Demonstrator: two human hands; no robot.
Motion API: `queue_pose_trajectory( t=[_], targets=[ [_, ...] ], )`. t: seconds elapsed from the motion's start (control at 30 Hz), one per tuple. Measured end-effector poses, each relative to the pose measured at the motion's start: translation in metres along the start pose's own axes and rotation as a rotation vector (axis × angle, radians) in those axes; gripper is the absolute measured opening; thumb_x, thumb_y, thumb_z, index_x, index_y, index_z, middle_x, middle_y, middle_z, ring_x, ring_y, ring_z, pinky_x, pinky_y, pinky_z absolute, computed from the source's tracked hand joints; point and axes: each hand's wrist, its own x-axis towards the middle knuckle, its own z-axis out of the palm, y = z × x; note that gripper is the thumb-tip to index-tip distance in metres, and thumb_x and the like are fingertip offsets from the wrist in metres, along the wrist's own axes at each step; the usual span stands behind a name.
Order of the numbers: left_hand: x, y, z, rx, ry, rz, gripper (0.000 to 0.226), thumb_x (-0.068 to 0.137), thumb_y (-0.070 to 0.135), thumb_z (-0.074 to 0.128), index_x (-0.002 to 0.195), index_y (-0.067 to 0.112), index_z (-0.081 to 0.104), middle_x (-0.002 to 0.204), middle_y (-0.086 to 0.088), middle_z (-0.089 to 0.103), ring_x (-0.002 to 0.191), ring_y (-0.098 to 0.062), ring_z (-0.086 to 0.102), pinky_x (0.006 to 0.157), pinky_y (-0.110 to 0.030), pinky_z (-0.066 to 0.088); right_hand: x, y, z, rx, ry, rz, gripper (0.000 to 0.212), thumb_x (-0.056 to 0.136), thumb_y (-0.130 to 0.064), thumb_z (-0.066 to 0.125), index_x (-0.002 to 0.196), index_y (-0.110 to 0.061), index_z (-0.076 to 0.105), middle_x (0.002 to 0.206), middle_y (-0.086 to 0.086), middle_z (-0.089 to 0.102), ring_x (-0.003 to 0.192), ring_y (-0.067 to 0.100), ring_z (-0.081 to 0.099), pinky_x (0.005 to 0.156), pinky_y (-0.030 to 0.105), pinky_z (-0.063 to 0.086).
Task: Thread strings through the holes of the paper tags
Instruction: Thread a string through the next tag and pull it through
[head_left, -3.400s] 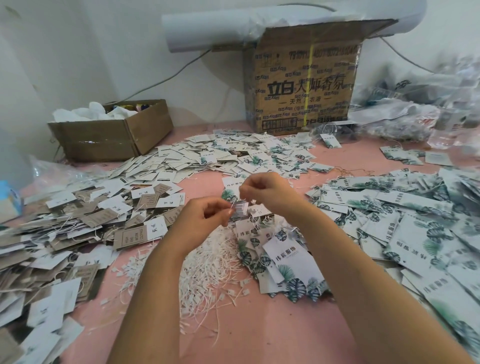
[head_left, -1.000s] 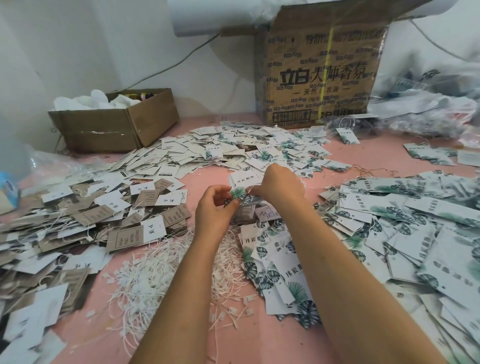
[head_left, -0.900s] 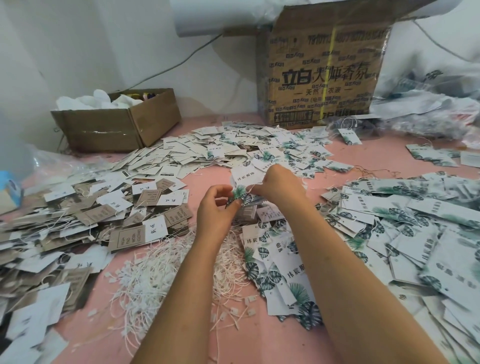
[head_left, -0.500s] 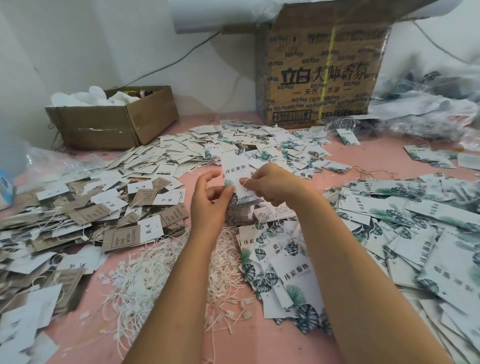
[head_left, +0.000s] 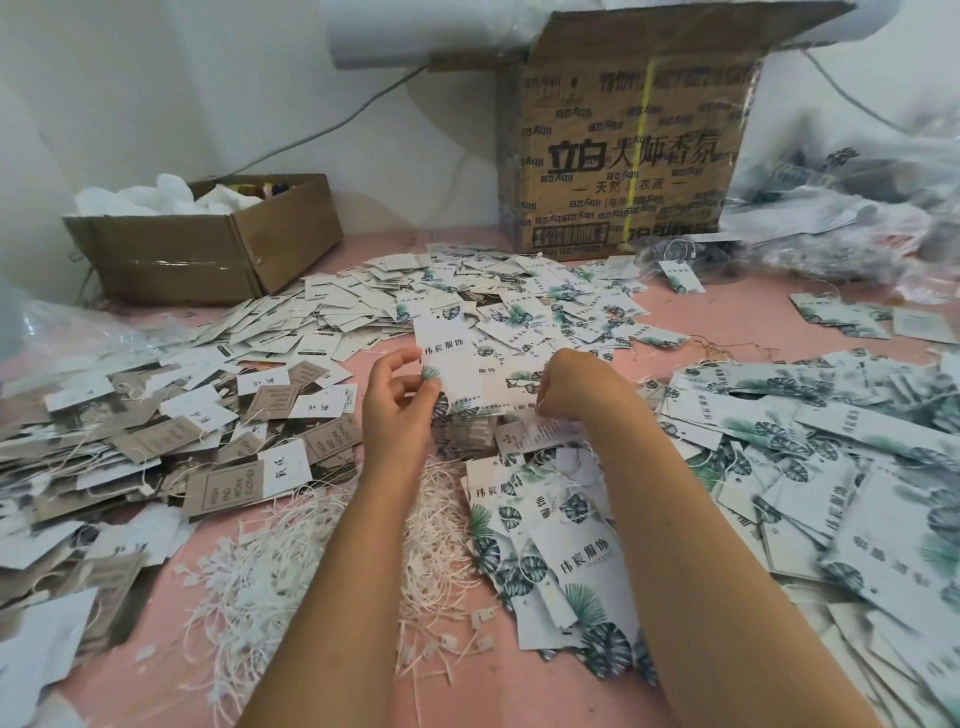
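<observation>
My left hand (head_left: 397, 402) pinches a white paper tag (head_left: 445, 347) with a green leaf print and holds it upright above the pink table (head_left: 467, 691). A second tag beside it is blurred. My right hand (head_left: 579, 384) is curled just to the right, at the blurred tag's edge, and pinches a short white string end (head_left: 538, 403). Under my left forearm lies a heap of loose white strings (head_left: 270, 577). A stack of leaf-print tags (head_left: 571, 561) lies under my right forearm.
Brown and white tags (head_left: 156, 447) cover the left side, white tags (head_left: 358, 306) the middle back, leaf tags (head_left: 831, 467) the right. A small open carton (head_left: 208, 260) stands back left, a tall printed carton (head_left: 623, 171) behind, plastic bags (head_left: 857, 208) back right.
The tag has risen from low between my hands to upright in my left hand. My right hand has moved off to the right and down, away from the left hand.
</observation>
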Motion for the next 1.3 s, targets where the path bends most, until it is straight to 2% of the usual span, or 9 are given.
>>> queue_pose_trajectory(
  t=[0.2, 0.47, 0.53, 0.63, 0.73, 0.83, 1.0, 1.13, 1.3],
  targets=[
    [0.001, 0.0, 0.0, -0.005, 0.014, -0.019, 0.03, 0.09, 0.008, 0.058, 0.1, 0.037, 0.054, 0.086, 0.007, 0.061, 0.068, 0.004, 0.055, 0.053, -0.012, 0.044, -0.008, -0.001, -0.01, -0.024, 0.008, 0.032, 0.027, 0.079, -0.007, 0.069, 0.105, -0.006, 0.063, 0.096, 0.008, 0.066, 0.089, 0.024, 0.061, 0.085, 0.04, 0.052],
    [-0.002, 0.001, 0.001, -0.007, -0.006, -0.031, 0.029, 0.09, 0.008, 0.058, 0.108, 0.031, 0.055, 0.087, 0.005, 0.06, 0.075, -0.004, 0.055, 0.06, -0.018, 0.042, -0.022, -0.002, -0.013, -0.139, -0.191, 0.032, 0.033, 0.072, -0.012, 0.077, 0.102, -0.005, 0.064, 0.102, 0.008, 0.066, 0.097, 0.027, 0.061, 0.089, 0.043, 0.05],
    [-0.003, 0.001, 0.001, 0.004, -0.025, -0.031, 0.03, 0.089, 0.007, 0.058, 0.108, 0.03, 0.055, 0.087, 0.002, 0.06, 0.077, -0.008, 0.055, 0.063, -0.02, 0.042, -0.024, -0.003, -0.01, -0.179, -0.234, 0.025, 0.026, 0.074, -0.014, 0.077, 0.092, -0.005, 0.061, 0.099, 0.007, 0.065, 0.096, 0.026, 0.061, 0.09, 0.042, 0.05],
    [-0.005, 0.0, 0.001, 0.01, -0.041, -0.017, 0.031, 0.089, 0.005, 0.058, 0.107, 0.03, 0.054, 0.084, 0.001, 0.059, 0.079, -0.012, 0.055, 0.068, -0.024, 0.045, -0.021, -0.004, -0.007, -0.167, -0.179, 0.006, 0.026, 0.081, -0.019, 0.071, 0.073, -0.007, 0.049, 0.084, 0.005, 0.06, 0.084, 0.025, 0.06, 0.084, 0.038, 0.052],
    [-0.005, -0.002, 0.0, 0.02, -0.046, -0.009, 0.032, 0.088, 0.005, 0.059, 0.106, 0.031, 0.054, 0.08, 0.003, 0.058, 0.077, -0.013, 0.054, 0.067, -0.025, 0.045, -0.016, -0.004, -0.003, -0.061, -0.083, 0.024, 0.026, 0.088, -0.031, 0.062, 0.086, -0.007, 0.052, 0.074, 0.003, 0.053, 0.082, 0.024, 0.057, 0.076, 0.035, 0.05],
    [-0.004, -0.004, -0.001, 0.028, -0.057, -0.006, 0.035, 0.087, 0.006, 0.06, 0.108, 0.033, 0.054, 0.077, 0.006, 0.059, 0.075, -0.011, 0.055, 0.065, -0.022, 0.047, -0.016, -0.002, 0.006, -0.053, 0.012, 0.052, 0.037, 0.086, -0.044, 0.061, 0.083, -0.011, 0.045, 0.069, 0.001, 0.045, 0.078, 0.023, 0.051, 0.066, 0.031, 0.042],
    [-0.004, -0.005, -0.002, 0.029, -0.079, 0.008, 0.041, 0.085, 0.006, 0.065, 0.118, 0.03, 0.056, 0.073, 0.011, 0.061, 0.072, -0.003, 0.058, 0.064, -0.011, 0.046, -0.014, 0.003, 0.013, -0.013, 0.05, 0.094, 0.031, 0.084, -0.035, 0.067, 0.088, -0.012, 0.047, 0.082, 0.003, 0.053, 0.08, 0.022, 0.053, 0.065, 0.031, 0.043],
    [-0.004, -0.006, -0.001, 0.032, -0.079, 0.002, 0.044, 0.084, 0.007, 0.066, 0.123, 0.024, 0.057, 0.079, 0.01, 0.062, 0.075, -0.002, 0.059, 0.066, -0.012, 0.045, -0.012, 0.007, 0.014, 0.072, 0.061, 0.098, 0.028, 0.083, -0.028, 0.07, 0.092, -0.009, 0.052, 0.091, 0.005, 0.061, 0.082, 0.021, 0.056, 0.081, 0.035, 0.052],
    [-0.004, -0.005, -0.001, 0.016, -0.081, -0.015, 0.041, 0.083, 0.005, 0.066, 0.12, 0.022, 0.058, 0.084, 0.009, 0.062, 0.079, -0.004, 0.061, 0.063, -0.012, 0.046, -0.011, 0.01, 0.01, 0.191, 0.055, 0.086, 0.029, 0.079, -0.026, 0.073, 0.073, -0.009, 0.05, 0.07, 0.003, 0.054, 0.066, 0.017, 0.052, 0.072, 0.032, 0.052]
  ],
)
